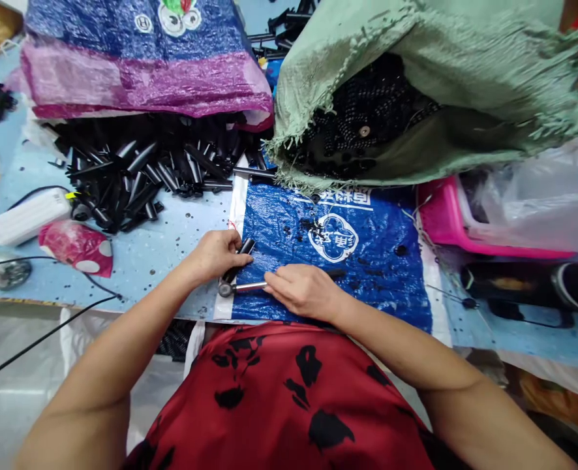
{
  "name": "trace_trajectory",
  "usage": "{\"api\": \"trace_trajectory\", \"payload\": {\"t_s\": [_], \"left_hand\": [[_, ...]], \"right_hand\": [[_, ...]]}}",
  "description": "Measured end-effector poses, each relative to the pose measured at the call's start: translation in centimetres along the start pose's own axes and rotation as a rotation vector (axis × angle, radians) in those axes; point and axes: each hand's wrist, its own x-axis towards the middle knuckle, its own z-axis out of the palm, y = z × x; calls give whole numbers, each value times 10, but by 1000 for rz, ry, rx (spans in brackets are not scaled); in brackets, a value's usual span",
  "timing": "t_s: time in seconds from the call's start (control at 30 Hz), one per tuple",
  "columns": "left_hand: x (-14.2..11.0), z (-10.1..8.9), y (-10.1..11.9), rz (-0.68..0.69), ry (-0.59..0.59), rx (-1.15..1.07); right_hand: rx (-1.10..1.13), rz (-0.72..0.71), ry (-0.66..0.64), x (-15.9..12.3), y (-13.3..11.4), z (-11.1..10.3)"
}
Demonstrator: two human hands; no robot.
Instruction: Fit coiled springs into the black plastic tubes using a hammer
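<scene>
Pinching a short black tube between thumb and fingers of the left hand, over the left border of a blue printed sack spread flat on the near side of a pale blue table. Gripping a round-headed metal tool in the right hand, wrapped closely about the handle; pointed left, with the head just beside the near end of the tube. Contact between head and tube: cannot tell. Far left: heap of black tubes, partly under a blue-and-pink sack. Far right: green woven sack on its side, gaping toward the near side, containing small black parts. Right: pink tray, clear plastic bag above; nearer, black cylinder with pale band. Left: white power strip, beside a red pouch with white dots.
</scene>
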Motion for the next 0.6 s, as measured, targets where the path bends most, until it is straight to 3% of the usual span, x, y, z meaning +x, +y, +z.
{"api": "trace_trajectory", "payload": {"t_s": [0.07, 0.13, 0.2, 0.27, 0.3, 0.37, 0.43, 0.5, 0.6], "left_hand": [[-10, -13, 3, 16, 21, 71], [-31, -40, 0, 26, -61, 128], [-54, -73, -6, -4, -378, 133], [-67, -97, -9, -26, -497, 129], [-67, -101, -8, 7, -465, 144], [-52, -92, 0, 137, -241, 208], [-17, -69, 15, 292, 77, 311], [27, -46, 31, 391, 305, 451], [88, -29, 45, 432, 390, 683]], "right_hand": [[-40, -27, 8, -5, 5, -2], [-37, -11, 77, -15, 16, -9], [-51, 60, 139, -25, 31, -16], [-103, 133, 140, -30, 43, -18], [-126, 154, 120, -29, 47, -18], [-142, 155, 73, -21, 51, -15], [-113, 131, 71, -10, 56, -14], [-80, 135, 99, -1, 67, -19], [-124, 298, 155, 5, 103, -43]]}}
